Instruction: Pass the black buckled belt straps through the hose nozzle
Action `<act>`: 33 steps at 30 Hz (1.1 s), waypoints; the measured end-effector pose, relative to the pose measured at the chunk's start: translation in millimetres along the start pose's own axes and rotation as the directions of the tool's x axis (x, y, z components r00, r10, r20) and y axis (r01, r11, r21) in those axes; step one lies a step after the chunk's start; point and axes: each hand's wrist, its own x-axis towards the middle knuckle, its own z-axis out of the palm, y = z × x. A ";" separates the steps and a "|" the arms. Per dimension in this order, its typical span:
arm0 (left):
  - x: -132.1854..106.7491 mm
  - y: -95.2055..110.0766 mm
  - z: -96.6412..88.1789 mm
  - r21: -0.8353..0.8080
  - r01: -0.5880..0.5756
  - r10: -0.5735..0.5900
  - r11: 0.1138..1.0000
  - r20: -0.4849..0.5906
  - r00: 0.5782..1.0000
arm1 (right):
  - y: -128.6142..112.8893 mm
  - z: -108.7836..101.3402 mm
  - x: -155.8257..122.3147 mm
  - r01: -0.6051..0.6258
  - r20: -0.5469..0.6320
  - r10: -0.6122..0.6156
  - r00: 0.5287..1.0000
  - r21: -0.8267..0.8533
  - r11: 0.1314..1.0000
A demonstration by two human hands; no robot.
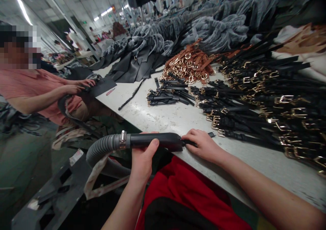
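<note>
My left hand (143, 157) is closed round a black nozzle (166, 140) on a grey ribbed hose (102, 148), at the near edge of the white table (168, 116). The nozzle tip meets a small black strap piece (201, 139). My right hand (203, 144) presses that strap down on the table, fingers curled over it. Just beyond my right hand lie black straps with gold buckles (229, 121).
Piles of black buckled straps (277, 97) fill the right side, brown straps (189, 63) and grey bundles (216, 30) lie farther back. A person in a pink top (33, 87) works on black pieces (102, 85) at the left. Red cloth (188, 192) lies in my lap.
</note>
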 end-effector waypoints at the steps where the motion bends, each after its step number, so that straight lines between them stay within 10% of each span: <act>1: 0.0 0.0 0.0 -0.002 0.001 -0.001 1.000 0.002 1.000 | 0.0 0.0 -0.1 -0.003 0.000 0.003 1.000 0.010 1.000; 33: 9.7 -1.8 27.5 0.054 -0.018 0.013 0.998 0.096 0.995 | 10.9 -7.2 -15.0 -0.119 -0.061 0.120 0.991 0.017 0.993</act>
